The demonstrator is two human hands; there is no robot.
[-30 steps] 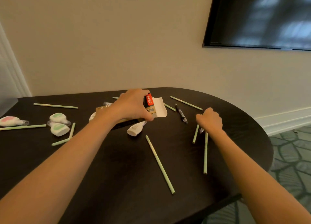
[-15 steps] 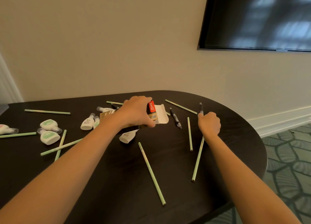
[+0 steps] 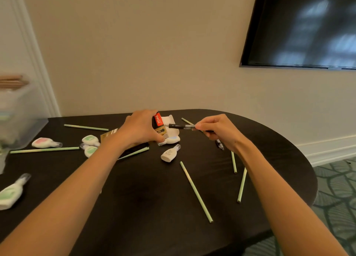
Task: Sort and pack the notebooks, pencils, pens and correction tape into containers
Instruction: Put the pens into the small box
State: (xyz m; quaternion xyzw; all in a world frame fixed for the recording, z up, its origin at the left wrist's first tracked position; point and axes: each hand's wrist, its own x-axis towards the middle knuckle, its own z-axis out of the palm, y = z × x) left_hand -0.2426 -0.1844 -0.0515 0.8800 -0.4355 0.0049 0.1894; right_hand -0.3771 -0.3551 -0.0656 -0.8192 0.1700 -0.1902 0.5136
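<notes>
My left hand [image 3: 139, 129] grips a small cardboard pen box [image 3: 159, 125] with a red label, its white flap open toward the right. My right hand [image 3: 217, 129] pinches a black pen [image 3: 178, 126] held level, its tip at the box's open end. Another black pen [image 3: 220, 145] lies below my right hand. Several pale green pencils lie scattered on the dark table [image 3: 144, 198], one long pencil [image 3: 196, 191] in the middle. Correction tapes lie around: a white correction tape [image 3: 170, 153] near the box, a pink correction tape [image 3: 45, 142] and green ones at left.
A clear plastic bin [image 3: 18, 119] stands at the table's far left with tan items on top. The table's rounded right edge drops to patterned carpet [image 3: 337, 188]. A dark screen [image 3: 302, 26] hangs on the wall.
My right hand lifted the pen it had picked up, turned it level and brought it left to the box opening. The camera view shifted, bringing the plastic bin into sight.
</notes>
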